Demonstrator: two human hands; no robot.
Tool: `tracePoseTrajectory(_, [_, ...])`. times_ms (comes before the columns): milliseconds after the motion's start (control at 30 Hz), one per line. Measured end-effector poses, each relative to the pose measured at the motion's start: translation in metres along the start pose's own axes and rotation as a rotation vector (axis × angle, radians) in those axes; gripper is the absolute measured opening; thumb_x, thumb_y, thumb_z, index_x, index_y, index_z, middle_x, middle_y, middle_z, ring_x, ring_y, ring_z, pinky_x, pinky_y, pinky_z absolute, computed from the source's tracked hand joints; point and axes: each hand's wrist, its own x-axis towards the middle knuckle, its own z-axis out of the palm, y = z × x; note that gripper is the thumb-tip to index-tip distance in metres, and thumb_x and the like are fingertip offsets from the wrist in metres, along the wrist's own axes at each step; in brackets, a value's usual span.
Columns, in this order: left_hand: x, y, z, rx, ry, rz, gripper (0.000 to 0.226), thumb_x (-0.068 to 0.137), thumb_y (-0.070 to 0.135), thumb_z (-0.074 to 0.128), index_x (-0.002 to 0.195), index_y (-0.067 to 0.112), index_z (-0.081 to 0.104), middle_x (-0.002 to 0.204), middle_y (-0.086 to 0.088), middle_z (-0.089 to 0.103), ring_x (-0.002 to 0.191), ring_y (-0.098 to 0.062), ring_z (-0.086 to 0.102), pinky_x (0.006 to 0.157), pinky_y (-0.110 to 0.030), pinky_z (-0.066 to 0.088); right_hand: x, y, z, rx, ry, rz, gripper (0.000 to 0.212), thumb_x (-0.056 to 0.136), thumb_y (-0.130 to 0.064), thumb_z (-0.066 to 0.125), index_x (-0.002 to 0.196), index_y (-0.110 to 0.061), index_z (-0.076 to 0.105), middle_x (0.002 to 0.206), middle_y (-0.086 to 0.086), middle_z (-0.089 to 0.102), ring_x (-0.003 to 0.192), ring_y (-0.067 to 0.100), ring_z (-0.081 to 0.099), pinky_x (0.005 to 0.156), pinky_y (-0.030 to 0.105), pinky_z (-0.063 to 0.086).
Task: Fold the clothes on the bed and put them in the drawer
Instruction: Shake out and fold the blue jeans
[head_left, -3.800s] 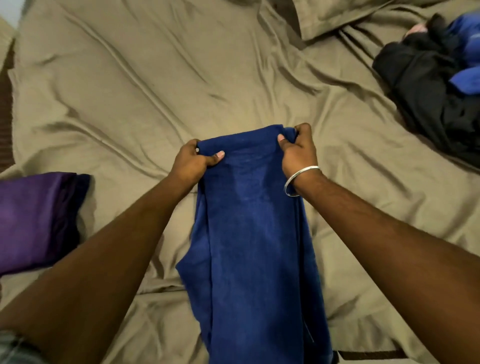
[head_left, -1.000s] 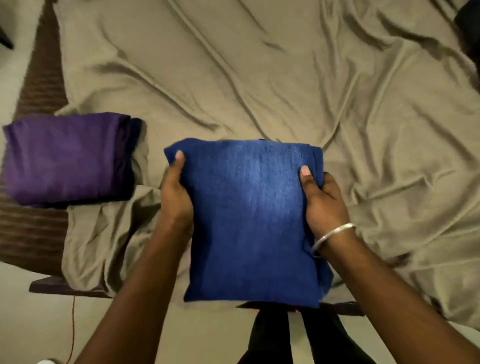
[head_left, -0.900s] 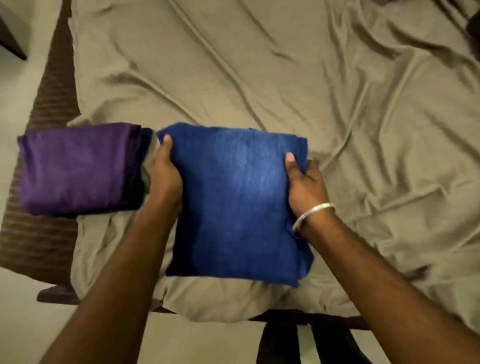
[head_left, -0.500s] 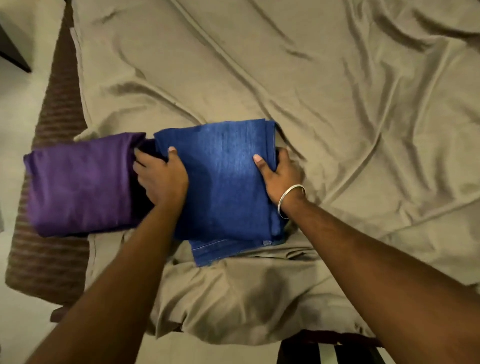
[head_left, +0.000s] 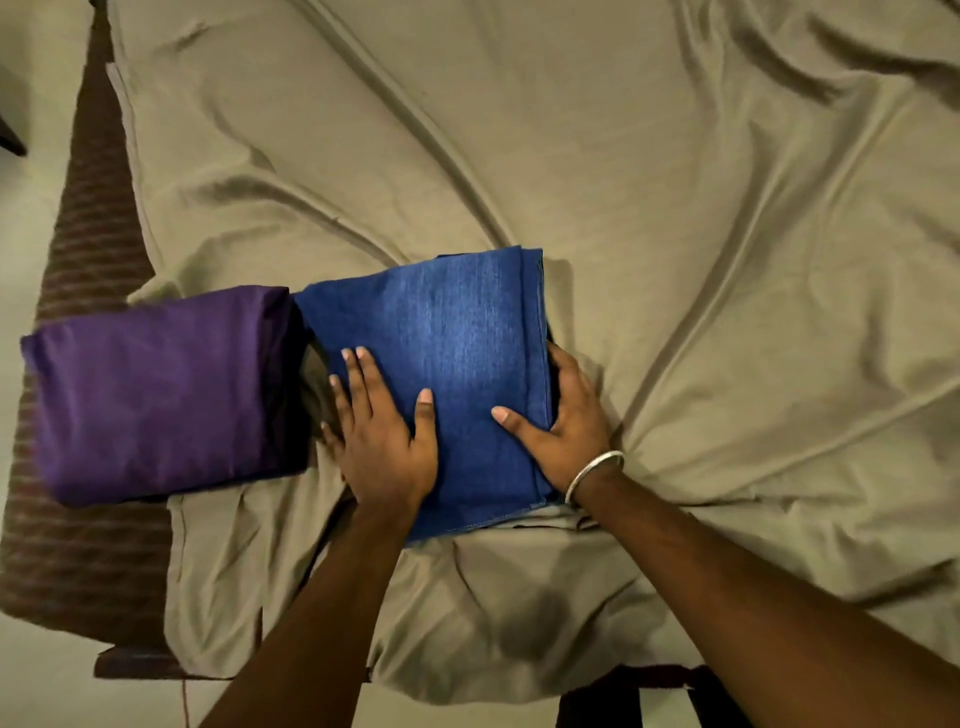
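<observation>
Wrinkled olive bedsheet (head_left: 623, 182) spread over bed. Folded blue garment (head_left: 441, 353) laid near front edge, just beside folded purple garment (head_left: 156, 389). Blue garment pressed flat by left hand (head_left: 384, 441), fingers spread; right edge gripped by right hand (head_left: 566, 426), thumb on top.

blue garment (head_left: 457, 332): denim-like woven cloth, matt, faint vertical streaks, stitched hem | purple garment (head_left: 156, 395): smooth cloth, slight sheen | bedsheet (head_left: 649, 182): olive cloth, smooth, soft sheen, creased | bangle (head_left: 592, 474): shiny silver metal | mattress edge (head_left: 88, 249): brown ribbed fabric, matt
</observation>
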Motion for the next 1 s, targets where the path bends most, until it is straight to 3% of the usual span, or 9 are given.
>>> tracePoseTrajectory(167, [0.0,0.006,0.002,0.072,0.025,-0.017,0.081,0.092,0.065,0.018,0.158,0.024,0.0,0.167,0.005,0.001,0.153,-0.025,0.003,0.116,-0.062,0.012,0.003,0.004,-0.001,0.1,-0.034,0.053,0.088,0.068,-0.056,0.08,0.142,-0.034,0.038,0.141,-0.008,0.051,0.128,0.011,0.051,0.107,0.04,0.045])
tracePoseTrajectory(367, [-0.007,0.017,-0.006,0.171,0.002,-0.064,0.072,0.099,0.057,0.022,0.159,0.022,0.003,0.167,0.003,0.0,0.153,-0.022,-0.006,0.117,-0.062,0.002,0.0,0.0,-0.015,0.075,-0.068,-0.056,0.077,0.08,-0.043,0.076,0.145,-0.02,0.042,0.141,-0.002,0.051,0.127,0.012,0.051,0.107,0.037,0.044])
tracePoseTrajectory(467, [-0.029,0.045,-0.004,0.091,0.032,-0.067,0.068,0.098,0.049,0.02,0.158,0.017,0.017,0.166,-0.001,0.009,0.153,-0.02,-0.002,0.12,-0.057,0.001,0.0,0.008,-0.048,0.021,0.049,-0.15,0.058,0.082,-0.026,0.072,0.135,-0.01,0.054,0.124,0.007,0.059,0.113,0.02,0.059,0.098,0.039,0.051])
tracePoseTrajectory(567, [-0.061,0.089,0.011,0.031,0.02,0.01,0.074,0.095,0.056,0.02,0.157,0.016,0.018,0.166,-0.001,0.011,0.153,-0.017,0.001,0.12,-0.054,-0.003,0.002,0.025,-0.111,-0.054,0.203,-0.172,0.04,0.082,-0.012,0.066,0.12,-0.005,0.062,0.109,0.012,0.061,0.092,0.022,0.064,0.084,0.039,0.057])
tracePoseTrajectory(667, [-0.09,0.158,0.043,0.042,0.008,0.106,0.078,0.089,0.057,0.031,0.156,0.017,0.023,0.165,-0.001,0.017,0.153,-0.016,0.007,0.116,-0.05,-0.015,0.0,0.054,-0.215,-0.215,0.308,-0.19,0.031,0.082,-0.008,0.063,0.113,-0.005,0.066,0.101,0.012,0.063,0.084,0.023,0.065,0.079,0.033,0.055])
tracePoseTrajectory(800, [-0.119,0.244,0.092,-0.02,-0.094,0.164,0.08,0.086,0.059,0.035,0.154,0.019,0.029,0.163,-0.003,0.024,0.151,-0.022,0.015,0.119,-0.062,-0.003,-0.006,0.102,-0.336,-0.502,0.382,-0.185,0.027,0.086,-0.01,0.055,0.108,-0.003,0.067,0.106,0.016,0.061,0.094,0.031,0.06,0.085,0.035,0.05])
tracePoseTrajectory(900, [-0.15,0.337,0.13,-0.127,-0.206,0.265,0.072,0.089,0.052,0.043,0.153,0.021,0.034,0.163,-0.004,0.023,0.151,-0.026,0.016,0.116,-0.066,0.011,-0.021,0.138,-0.428,-0.569,0.531,-0.038,0.025,0.087,-0.01,0.056,0.106,-0.006,0.072,0.118,0.021,0.062,0.107,0.032,0.058,0.093,0.039,0.048])
tracePoseTrajectory(1000, [-0.184,0.422,0.158,-0.182,-0.295,0.424,0.068,0.09,0.035,0.058,0.152,0.03,0.033,0.164,0.0,0.02,0.151,-0.025,0.013,0.116,-0.065,0.014,-0.04,0.159,-0.488,-0.599,0.62,0.146,0.028,0.09,-0.024,0.062,0.116,-0.018,0.072,0.136,0.019,0.057,0.126,0.034,0.052,0.107,0.041,0.041])
